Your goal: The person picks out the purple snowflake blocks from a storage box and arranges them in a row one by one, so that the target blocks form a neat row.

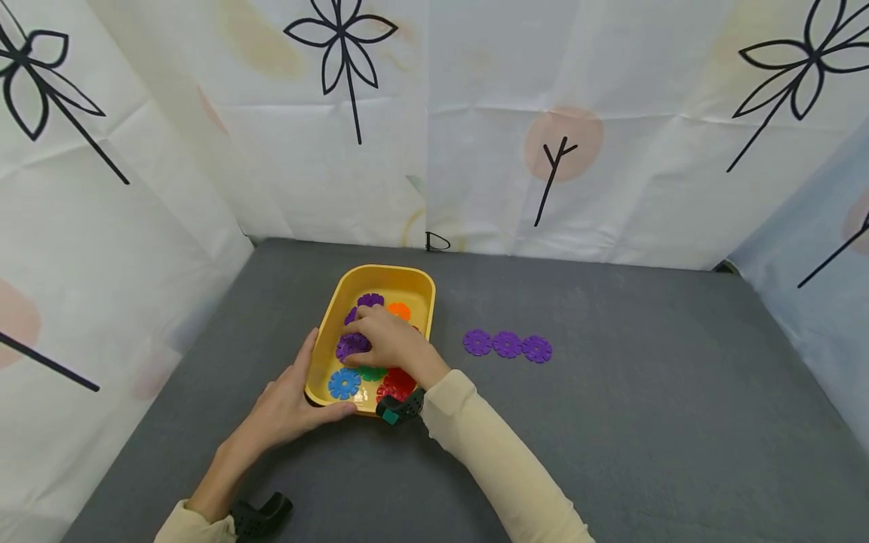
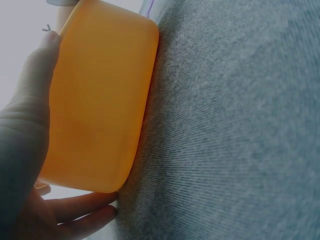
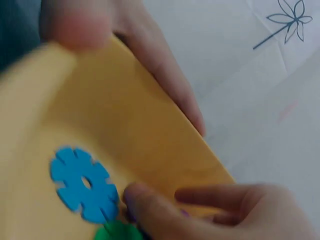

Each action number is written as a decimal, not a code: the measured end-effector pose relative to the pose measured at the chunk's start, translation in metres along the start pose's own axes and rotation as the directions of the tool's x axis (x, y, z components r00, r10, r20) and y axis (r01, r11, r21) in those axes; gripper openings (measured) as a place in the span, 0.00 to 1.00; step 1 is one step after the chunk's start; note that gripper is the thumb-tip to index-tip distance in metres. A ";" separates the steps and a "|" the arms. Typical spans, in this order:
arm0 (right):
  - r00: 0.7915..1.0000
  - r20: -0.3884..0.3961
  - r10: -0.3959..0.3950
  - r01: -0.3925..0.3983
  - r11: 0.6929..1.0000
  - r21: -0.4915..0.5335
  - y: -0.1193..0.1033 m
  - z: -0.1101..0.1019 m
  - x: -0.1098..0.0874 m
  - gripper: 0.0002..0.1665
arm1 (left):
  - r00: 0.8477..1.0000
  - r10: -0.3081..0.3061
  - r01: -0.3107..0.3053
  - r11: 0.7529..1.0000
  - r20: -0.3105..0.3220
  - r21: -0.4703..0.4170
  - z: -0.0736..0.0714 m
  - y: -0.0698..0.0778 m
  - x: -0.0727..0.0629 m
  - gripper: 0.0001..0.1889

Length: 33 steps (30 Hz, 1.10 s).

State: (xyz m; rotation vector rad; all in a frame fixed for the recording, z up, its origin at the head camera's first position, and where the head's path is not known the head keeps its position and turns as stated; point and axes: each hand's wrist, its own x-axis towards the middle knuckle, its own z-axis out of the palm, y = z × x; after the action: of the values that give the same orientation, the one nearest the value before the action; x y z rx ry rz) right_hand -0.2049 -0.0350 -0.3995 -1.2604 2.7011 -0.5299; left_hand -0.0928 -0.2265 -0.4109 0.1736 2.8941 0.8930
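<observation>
A yellow tray (image 1: pixel 330 302) holds notched plastic discs in several colours. My left hand (image 1: pixel 281 407) grips the tray's near left corner, thumb along the near wall and fingers along the left side; the left wrist view shows the tray's outer wall (image 2: pixel 100 100) between them. My right hand (image 1: pixel 394 343) reaches into the tray, thumb and fingers closing on a purple notched disc (image 1: pixel 351 348), partly hidden by the fingers. Near its thumb in the right wrist view lies a blue disc (image 3: pixel 85 184), with a green disc (image 3: pixel 119 232) beside it.
Right of the tray, three purple discs (image 1: pixel 507 345) lie in a row, edges meeting, on the dark grey table (image 1: pixel 645 392). Red discs (image 1: pixel 396 384) and an orange disc (image 1: pixel 399 310) are also in the tray. A patterned white curtain (image 1: pixel 489 188) stands behind the table.
</observation>
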 end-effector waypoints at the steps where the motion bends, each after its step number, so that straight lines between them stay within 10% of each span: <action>1: 1.000 0.006 0.005 -0.004 1.000 -0.017 -0.001 0.002 0.000 0.32 | 1.000 0.001 -0.001 1.000 -0.002 0.001 0.000 0.000 0.000 0.67; 13: 0.998 0.028 0.048 -0.045 0.993 -0.112 -0.005 0.011 -0.001 0.35 | 1.000 0.006 -0.006 1.000 -0.004 -0.002 -0.001 0.000 -0.001 0.67; 33: 0.996 0.006 0.093 -0.093 0.995 0.021 -0.008 0.006 -0.003 0.31 | 1.000 0.010 -0.010 1.000 -0.011 0.000 0.000 -0.001 0.000 0.67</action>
State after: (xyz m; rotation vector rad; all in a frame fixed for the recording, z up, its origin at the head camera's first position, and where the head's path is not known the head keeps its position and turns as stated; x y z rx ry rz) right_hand -0.1957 -0.0390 -0.4027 -1.1227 2.7263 -0.5427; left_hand -0.0925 -0.2272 -0.4117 0.1834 2.9054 0.8985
